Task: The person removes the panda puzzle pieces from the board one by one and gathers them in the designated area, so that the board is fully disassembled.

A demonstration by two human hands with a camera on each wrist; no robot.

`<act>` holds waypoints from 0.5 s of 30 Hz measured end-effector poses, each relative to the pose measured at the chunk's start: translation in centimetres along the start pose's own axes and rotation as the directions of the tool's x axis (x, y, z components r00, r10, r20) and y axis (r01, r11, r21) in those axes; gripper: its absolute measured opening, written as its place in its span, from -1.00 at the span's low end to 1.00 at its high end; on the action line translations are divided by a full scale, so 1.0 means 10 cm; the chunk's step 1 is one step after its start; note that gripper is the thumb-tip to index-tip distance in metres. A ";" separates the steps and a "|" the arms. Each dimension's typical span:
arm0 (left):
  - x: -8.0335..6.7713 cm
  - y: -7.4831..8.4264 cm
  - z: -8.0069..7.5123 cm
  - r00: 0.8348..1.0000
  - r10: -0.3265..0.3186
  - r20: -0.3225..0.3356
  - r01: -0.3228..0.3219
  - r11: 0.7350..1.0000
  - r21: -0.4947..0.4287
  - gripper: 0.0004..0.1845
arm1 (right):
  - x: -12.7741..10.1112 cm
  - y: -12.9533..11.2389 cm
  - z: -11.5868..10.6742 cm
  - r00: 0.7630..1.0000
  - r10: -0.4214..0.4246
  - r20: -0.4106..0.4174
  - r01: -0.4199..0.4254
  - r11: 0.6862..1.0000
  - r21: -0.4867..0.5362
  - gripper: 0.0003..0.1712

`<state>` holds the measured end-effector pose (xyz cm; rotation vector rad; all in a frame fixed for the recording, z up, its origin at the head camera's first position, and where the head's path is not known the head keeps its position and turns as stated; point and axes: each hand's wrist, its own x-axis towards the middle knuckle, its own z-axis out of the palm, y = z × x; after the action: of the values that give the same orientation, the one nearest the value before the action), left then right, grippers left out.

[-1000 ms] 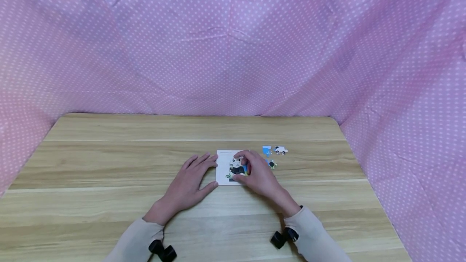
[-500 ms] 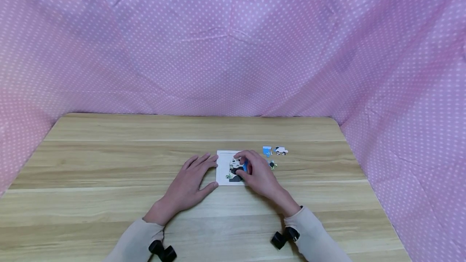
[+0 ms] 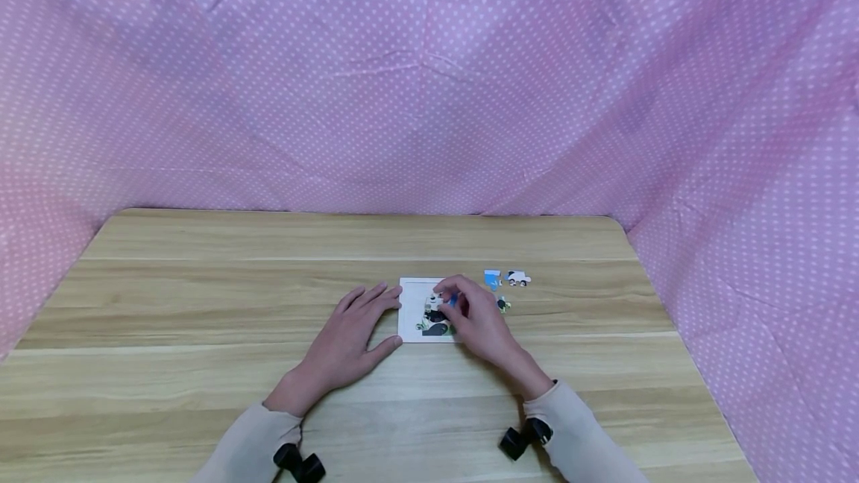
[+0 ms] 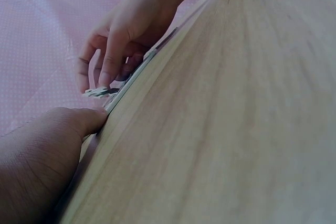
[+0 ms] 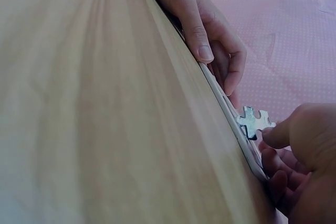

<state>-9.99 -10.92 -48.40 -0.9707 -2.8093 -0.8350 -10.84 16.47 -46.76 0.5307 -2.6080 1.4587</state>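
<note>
A white puzzle board [image 3: 411, 293] lies on the table, with joined jigsaw pieces showing a panda [image 3: 435, 328] inside its frame. My left hand [image 3: 352, 338] rests on the table with fingers spread, the fingertips and thumb touching the board's left edge. Over the right part of the board, my right hand [image 3: 479, 319] pinches a jigsaw piece [image 5: 252, 123] between thumb and fingers. That piece is tilted up off the board in the right wrist view, and the right hand covers the board's right side in the head view.
Loose jigsaw pieces lie right of the board: a blue one [image 3: 492, 278], a white and black one [image 3: 518, 278], and a green and black one [image 3: 502, 305] partly behind the right hand. A pink dotted cloth [image 3: 429, 95] hangs behind the wooden table [image 3: 201, 282].
My right thumb has moved up and inward toward the fingers, and the right hand has lifted the piece, leaving more of the lower panda picture visible. The left hand has stayed put.
</note>
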 end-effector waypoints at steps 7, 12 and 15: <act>0.00 0.00 -0.01 1.000 0.002 -0.001 -0.002 1.000 0.002 -0.42 | 0.01 -0.06 0.00 0.997 0.074 -0.027 -0.074 0.997 -0.007 -0.71; 0.00 0.00 0.00 1.000 0.002 -0.009 -0.002 1.000 0.002 -0.43 | 0.01 -0.05 0.00 0.996 0.077 -0.034 -0.077 0.997 -0.002 -0.69; 0.00 0.00 0.01 1.000 0.007 -0.016 -0.007 1.000 0.006 -0.44 | 0.00 -0.05 0.00 0.997 0.068 -0.042 -0.069 0.998 -0.004 -0.69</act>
<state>-9.98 -10.88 -48.45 -0.9674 -2.7916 -0.8299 -10.70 16.21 -46.32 0.4097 -2.6219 1.4651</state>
